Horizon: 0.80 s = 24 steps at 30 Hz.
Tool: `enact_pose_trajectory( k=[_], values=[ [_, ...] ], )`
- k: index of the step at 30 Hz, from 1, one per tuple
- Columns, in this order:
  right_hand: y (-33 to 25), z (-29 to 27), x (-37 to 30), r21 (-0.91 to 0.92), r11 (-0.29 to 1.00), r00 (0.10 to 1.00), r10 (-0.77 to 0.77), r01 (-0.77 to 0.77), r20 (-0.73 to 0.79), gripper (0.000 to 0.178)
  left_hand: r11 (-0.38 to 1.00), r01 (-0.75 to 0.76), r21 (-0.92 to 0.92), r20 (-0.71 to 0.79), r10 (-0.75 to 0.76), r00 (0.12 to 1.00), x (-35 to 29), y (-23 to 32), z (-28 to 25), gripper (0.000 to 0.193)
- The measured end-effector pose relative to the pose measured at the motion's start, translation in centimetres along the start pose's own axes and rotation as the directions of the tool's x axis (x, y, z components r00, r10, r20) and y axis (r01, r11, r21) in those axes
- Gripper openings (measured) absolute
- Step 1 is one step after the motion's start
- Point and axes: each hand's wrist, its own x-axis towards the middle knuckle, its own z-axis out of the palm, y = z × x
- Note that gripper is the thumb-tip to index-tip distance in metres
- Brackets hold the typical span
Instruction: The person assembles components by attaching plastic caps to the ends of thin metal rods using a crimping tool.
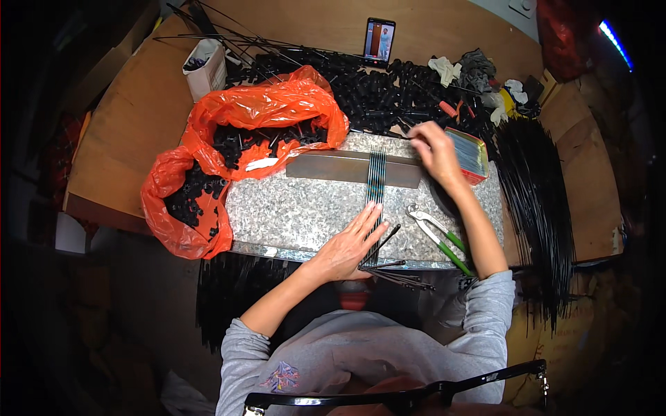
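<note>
Left hand (347, 244) is lying palm-down on the rods (377, 182), fingers stretched out and pressing rather than closing round them. The rods are running side by side across the bar (326, 167) on the slab (277, 216), near ends reaching the slab's front edge, where more rods are fanning out loosely. Right hand (438, 158) is hovering by the heap (361, 93), fingers curling inward; a thin dark piece is showing at the fingertips, but whether they are gripping it I cannot tell. Main risk, as I judge it: the row is depending on one flat hand, so easing or sliding that palm could be letting rods roll and cross. The bar, seemingly unclamped, could be shifting under a sideways push. Pincers (442, 239) are lying below the right forearm, near enough for a sleeve to be catching them; the box (469, 156) is standing just beside that wrist, open to a knock
</note>
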Motion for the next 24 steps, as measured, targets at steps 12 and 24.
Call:
enact_pose_trajectory(
  k=[12, 24],
  values=[
    [7.3, -7.3, -4.6, -0.444, 0.854, 0.949, 0.314, -0.271, 0.024, 0.01, 1.0, -0.016, -0.005, -0.037, 0.016, 0.999, 0.0, -0.1, 0.2, 0.105],
    [7.1, -7.3, -5.0, -0.381, 0.899, 0.975, 0.178, -0.216, -0.133, 0.008, 1.0, -0.015, -0.009, -0.031, 0.015, 0.999, 0.0, -0.1, 0.4, 0.106]
  ],
)
